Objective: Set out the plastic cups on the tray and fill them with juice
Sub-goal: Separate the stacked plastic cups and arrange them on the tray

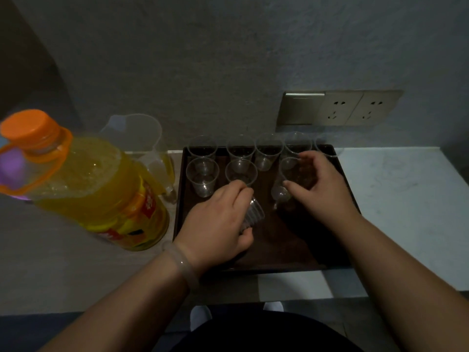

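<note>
Head view, dim throughout. A dark brown rectangular tray (286, 240) lies on the pale worktop (393, 179), its far edge close to the wall.

Five clear plastic cups stand in a row (240, 148) along the tray's far edge. The one at the right end is faint and partly behind the right hand (317, 181). Just nearer on the tray stand two more clear cups (202, 177).

The right hand curls round another clear cup (285, 174) in that second row. Fingers cover its far side, and whether its base rests on the tray cannot be told.

The left hand (218, 219) is apart from the right, over the tray's left half. It grips a tilted stack of ribbed clear cups (252, 212), how many is unclear.

Left of the tray stands a large plastic bottle of yellow-orange juice (96, 189) with its orange cap on. Beyond it is a clear plastic jug (142, 141), hard to make out against the wall.

On the wall beyond the tray is a socket panel (340, 107).
</note>
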A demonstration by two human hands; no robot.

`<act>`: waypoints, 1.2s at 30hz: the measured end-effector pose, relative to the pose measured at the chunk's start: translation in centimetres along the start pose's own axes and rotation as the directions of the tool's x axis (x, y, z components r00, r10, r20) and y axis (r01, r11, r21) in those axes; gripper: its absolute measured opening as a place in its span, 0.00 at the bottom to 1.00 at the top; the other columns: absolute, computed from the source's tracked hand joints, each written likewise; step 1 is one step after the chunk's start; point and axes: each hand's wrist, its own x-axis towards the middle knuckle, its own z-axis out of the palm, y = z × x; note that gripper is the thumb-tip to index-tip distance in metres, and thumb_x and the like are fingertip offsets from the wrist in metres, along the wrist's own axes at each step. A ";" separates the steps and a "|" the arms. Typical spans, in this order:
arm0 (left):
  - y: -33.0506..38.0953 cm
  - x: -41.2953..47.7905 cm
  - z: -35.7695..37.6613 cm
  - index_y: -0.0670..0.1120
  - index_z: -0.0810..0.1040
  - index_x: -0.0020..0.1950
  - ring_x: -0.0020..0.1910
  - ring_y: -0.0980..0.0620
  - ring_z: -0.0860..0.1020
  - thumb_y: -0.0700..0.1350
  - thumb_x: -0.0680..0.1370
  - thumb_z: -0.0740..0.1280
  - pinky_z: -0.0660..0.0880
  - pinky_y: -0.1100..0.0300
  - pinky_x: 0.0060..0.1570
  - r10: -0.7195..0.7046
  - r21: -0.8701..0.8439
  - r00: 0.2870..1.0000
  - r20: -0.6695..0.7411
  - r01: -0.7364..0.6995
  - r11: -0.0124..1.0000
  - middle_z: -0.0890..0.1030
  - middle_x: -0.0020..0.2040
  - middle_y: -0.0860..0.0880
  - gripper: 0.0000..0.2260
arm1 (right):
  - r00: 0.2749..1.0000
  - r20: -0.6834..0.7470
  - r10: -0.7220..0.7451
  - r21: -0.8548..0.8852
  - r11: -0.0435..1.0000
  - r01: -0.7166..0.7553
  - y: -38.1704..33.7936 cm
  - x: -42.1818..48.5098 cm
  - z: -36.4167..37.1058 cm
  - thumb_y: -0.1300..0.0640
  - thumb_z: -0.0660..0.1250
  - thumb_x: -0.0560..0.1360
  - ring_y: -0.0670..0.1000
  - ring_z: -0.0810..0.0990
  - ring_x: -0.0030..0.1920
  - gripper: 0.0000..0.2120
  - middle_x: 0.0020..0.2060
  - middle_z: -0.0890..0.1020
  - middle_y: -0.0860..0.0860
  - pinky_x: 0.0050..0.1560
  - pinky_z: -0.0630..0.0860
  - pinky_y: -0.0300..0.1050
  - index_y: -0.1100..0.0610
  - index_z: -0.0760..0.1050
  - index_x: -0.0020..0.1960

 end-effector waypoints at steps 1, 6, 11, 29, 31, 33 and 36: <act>0.1 0.2 0.0 0.44 0.73 0.63 0.52 0.51 0.79 0.55 0.65 0.73 0.73 0.67 0.31 0.001 0.002 1.000 -0.002 -0.001 1.000 0.75 0.59 0.47 0.30 | 0.999 0.028 -0.016 -0.046 0.999 0.017 0.2 0.2 0.4 0.53 0.75 0.69 0.45 0.75 0.58 0.28 0.60 0.76 0.47 0.56 0.70 0.39 0.48 0.68 0.66; 0.6 0.7 0.2 0.44 0.73 0.64 0.53 0.50 0.78 0.55 0.65 0.73 0.72 0.67 0.32 0.000 -0.004 1.000 0.018 0.000 1.000 0.75 0.60 0.47 0.30 | 0.991 0.066 -0.112 -0.111 0.987 0.119 0.0 1.4 2.0 0.53 0.76 0.68 0.47 0.74 0.61 0.31 0.62 0.76 0.50 0.59 0.69 0.39 0.52 0.68 0.68; 0.8 0.5 0.5 0.44 0.70 0.66 0.56 0.50 0.77 0.55 0.68 0.70 0.74 0.65 0.35 -0.014 -0.014 0.999 0.038 0.015 1.000 0.72 0.63 0.47 0.30 | 0.987 0.114 -0.111 -0.131 0.983 0.126 -0.2 2.1 2.7 0.53 0.75 0.69 0.46 0.75 0.58 0.29 0.58 0.77 0.48 0.55 0.70 0.37 0.50 0.68 0.67; 1.5 1.0 0.5 0.44 0.70 0.67 0.57 0.50 0.77 0.54 0.68 0.71 0.74 0.65 0.36 -0.044 -0.005 0.998 0.036 0.044 0.999 0.73 0.64 0.46 0.30 | 0.982 0.144 -0.123 -0.159 0.976 0.146 0.0 2.5 2.2 0.52 0.75 0.69 0.46 0.73 0.59 0.28 0.59 0.75 0.47 0.54 0.66 0.36 0.52 0.69 0.66; 1.6 1.1 0.5 0.44 0.71 0.66 0.57 0.50 0.77 0.54 0.68 0.71 0.73 0.66 0.36 -0.045 0.001 0.999 0.026 0.045 0.999 0.73 0.63 0.46 0.30 | 0.981 0.131 -0.141 -0.168 0.972 0.162 0.0 2.1 1.9 0.50 0.75 0.69 0.45 0.72 0.60 0.29 0.60 0.74 0.46 0.56 0.66 0.36 0.52 0.69 0.68; 1.6 1.2 0.4 0.44 0.71 0.66 0.56 0.50 0.77 0.54 0.67 0.72 0.72 0.67 0.37 -0.042 0.002 0.999 0.011 0.042 0.999 0.74 0.63 0.46 0.30 | 0.986 0.078 -0.148 -0.146 0.977 0.158 0.1 1.6 1.4 0.48 0.72 0.72 0.42 0.71 0.59 0.26 0.58 0.73 0.44 0.56 0.66 0.37 0.52 0.69 0.67; 1.8 1.5 0.3 0.43 0.73 0.65 0.56 0.50 0.78 0.54 0.66 0.73 0.74 0.66 0.36 -0.024 0.017 1.000 -0.011 0.024 1.000 0.75 0.61 0.46 0.31 | 0.984 0.011 -0.176 -0.047 0.983 0.176 0.2 0.3 0.3 0.49 0.68 0.75 0.42 0.75 0.52 0.17 0.53 0.77 0.45 0.50 0.69 0.35 0.51 0.73 0.61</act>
